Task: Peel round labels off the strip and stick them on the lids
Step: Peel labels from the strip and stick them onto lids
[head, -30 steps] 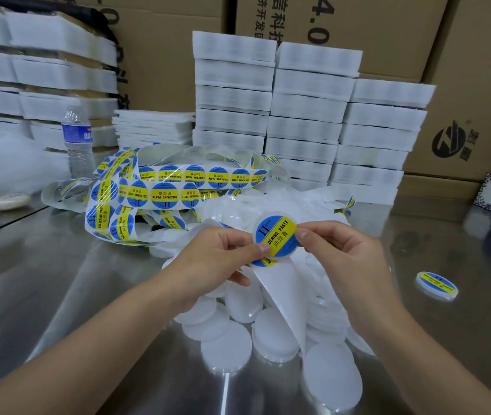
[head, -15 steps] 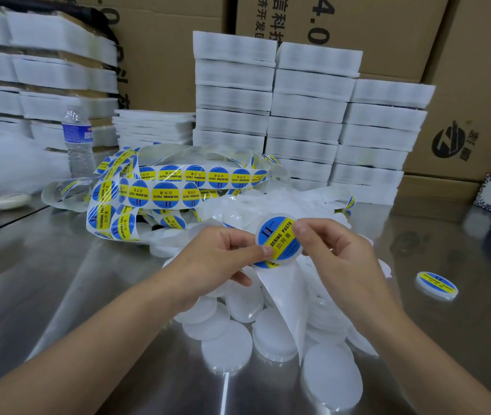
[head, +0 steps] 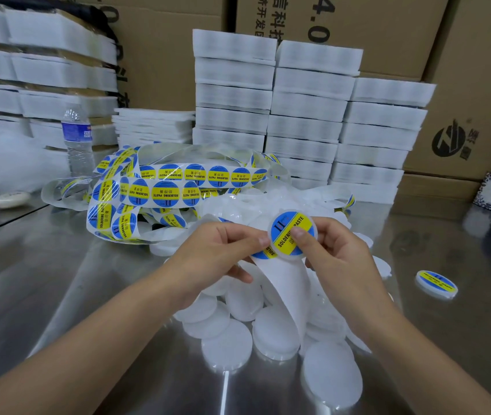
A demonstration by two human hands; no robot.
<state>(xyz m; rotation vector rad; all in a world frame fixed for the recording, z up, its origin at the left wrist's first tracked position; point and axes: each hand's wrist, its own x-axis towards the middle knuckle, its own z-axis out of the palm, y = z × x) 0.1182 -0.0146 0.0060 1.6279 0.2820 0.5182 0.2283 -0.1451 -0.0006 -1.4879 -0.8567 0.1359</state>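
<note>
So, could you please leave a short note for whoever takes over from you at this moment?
Hands: the left hand pinches the backing strip beside the lid. The right hand holds that lid, thumb pressing on its label.
Done: one finished lid lies on the table to the right. The held one looks nearly stuck down.
Left: the blank lids piled under the hands. The label coil behind them has plenty of labels.
</note>
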